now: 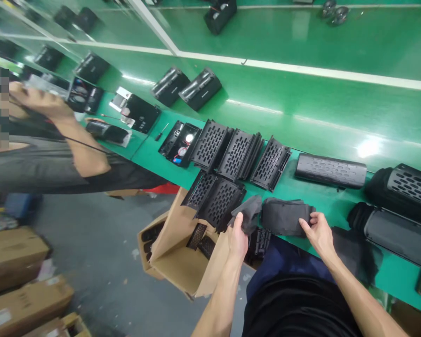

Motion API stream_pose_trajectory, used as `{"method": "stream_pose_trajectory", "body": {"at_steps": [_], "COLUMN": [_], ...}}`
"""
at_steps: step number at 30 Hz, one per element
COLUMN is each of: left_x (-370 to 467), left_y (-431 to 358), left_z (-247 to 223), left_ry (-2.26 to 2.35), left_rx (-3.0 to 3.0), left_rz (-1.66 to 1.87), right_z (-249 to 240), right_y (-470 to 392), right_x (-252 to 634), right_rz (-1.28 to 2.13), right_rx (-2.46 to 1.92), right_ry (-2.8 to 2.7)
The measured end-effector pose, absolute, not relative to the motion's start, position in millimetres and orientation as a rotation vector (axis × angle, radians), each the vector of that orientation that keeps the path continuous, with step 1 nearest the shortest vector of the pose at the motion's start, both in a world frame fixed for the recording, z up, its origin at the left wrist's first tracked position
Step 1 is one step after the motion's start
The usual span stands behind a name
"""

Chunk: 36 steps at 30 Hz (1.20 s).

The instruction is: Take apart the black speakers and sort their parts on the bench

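A crumpled piece of thin black cloth [251, 211] is pinched in my left hand [239, 234], over the table's front edge beside the black perforated panels [220, 199]. My right hand [319, 231] has its thumb on top of a stack of black cloth pieces [284, 216] and its fingers at the stack's right edge, gripping it there. Several more perforated panels [271, 161] lie in a row behind my hands. A closed black perforated casing [330, 169] rests behind the stack.
On the right lie larger black casings [402, 229]. An open cardboard box [180, 267] with perforated panels inside stands below the table edge. An open casing with wires [180, 142] and a screwdriver [161, 132] lie further left. A co-worker's arm [79, 135] reaches over the table at left.
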<state>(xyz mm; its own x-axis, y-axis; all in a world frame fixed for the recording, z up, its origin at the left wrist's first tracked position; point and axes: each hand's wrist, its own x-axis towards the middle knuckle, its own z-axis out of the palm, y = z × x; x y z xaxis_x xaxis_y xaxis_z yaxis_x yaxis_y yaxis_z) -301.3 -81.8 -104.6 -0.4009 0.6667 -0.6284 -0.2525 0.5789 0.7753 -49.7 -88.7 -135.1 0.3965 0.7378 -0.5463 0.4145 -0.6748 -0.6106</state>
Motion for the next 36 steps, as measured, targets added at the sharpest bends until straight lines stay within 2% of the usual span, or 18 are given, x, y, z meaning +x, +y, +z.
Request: {"method": "stream_pose_trajectory", "body": {"at_steps": [4, 9, 14, 26, 36], "left_x": [-282.6, -246.0, -228.6, -221.5, -221.1], "left_y": [-82.4, -93.4, -98.9, -95.8, -99.9], "left_z": [-81.0, -76.2, -75.1, -82.8, -85.9], "left_ry": [1.432, 1.287, 1.129, 1.074, 1.064], "left_rx": [0.175, 0.099, 0.134, -0.094, -0.041], "left_rz": [1.14, 0.952, 0.866, 0.71, 0.698], "right_z": [-108.8, -77.0, -71.5, -74.2, -74.0], "right_y": [-86.2, -71.6, -63.0, -75.6, -84.7], "right_x": [-54.2, -66.0, -60.3, -51.3, -49.0], "right_rz": [1.235, 1.664, 1.951, 2.048, 2.022], "right_rx": [-2.14, -1.73, -1.492, -1.425, -1.443], "right_ry": [-0.878, -0.754, -0.587, -0.392, -0.398]}}
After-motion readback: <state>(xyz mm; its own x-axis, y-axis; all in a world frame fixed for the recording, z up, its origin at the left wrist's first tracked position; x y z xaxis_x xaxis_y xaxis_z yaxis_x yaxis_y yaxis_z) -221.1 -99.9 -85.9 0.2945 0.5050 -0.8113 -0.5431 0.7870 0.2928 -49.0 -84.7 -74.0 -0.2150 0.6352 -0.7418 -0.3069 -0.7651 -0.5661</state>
